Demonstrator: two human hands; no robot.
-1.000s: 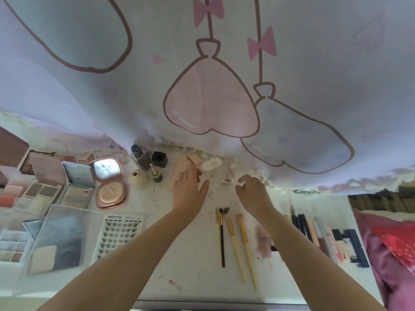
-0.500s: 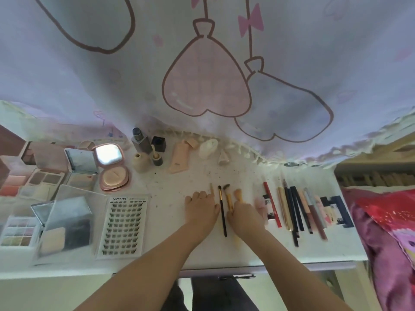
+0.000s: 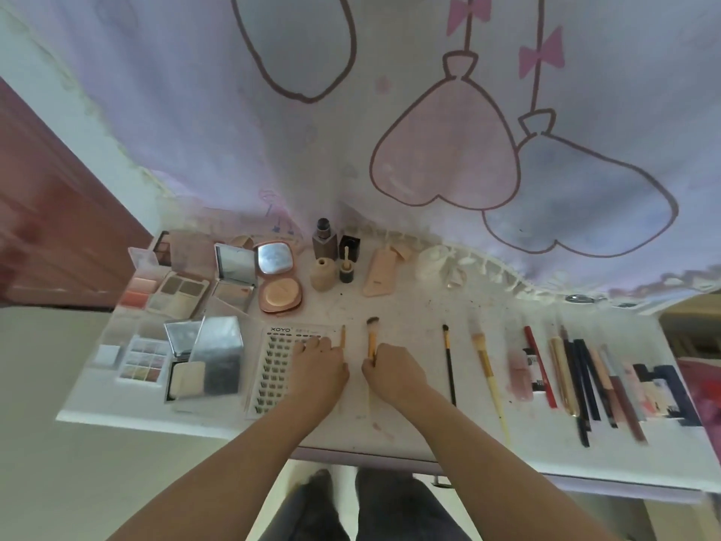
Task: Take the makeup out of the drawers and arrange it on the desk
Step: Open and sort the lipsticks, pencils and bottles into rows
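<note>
My right hand (image 3: 394,370) pinches a tan brush (image 3: 372,337); my left hand (image 3: 318,365) grips a thin stick (image 3: 343,336) (both on the desk (image 3: 429,306))

head cam | wide-angle | looks fwd+down, close over desk (image 3: 409,306) | single view

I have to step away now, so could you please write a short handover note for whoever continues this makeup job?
Left hand: rests on the eyelash tray, fingers holding a thin orange brush.
Right hand: grips a fluffy gold-handled brush.
On the desk: palettes and compacts at left, bottles at the back, a black-handled brush and a cream-handled brush in the middle, and pencils in a row at right.
Done: most makeup is laid out.
Left: set these two brushes down in line. The drawers are out of view, so check them.
</note>
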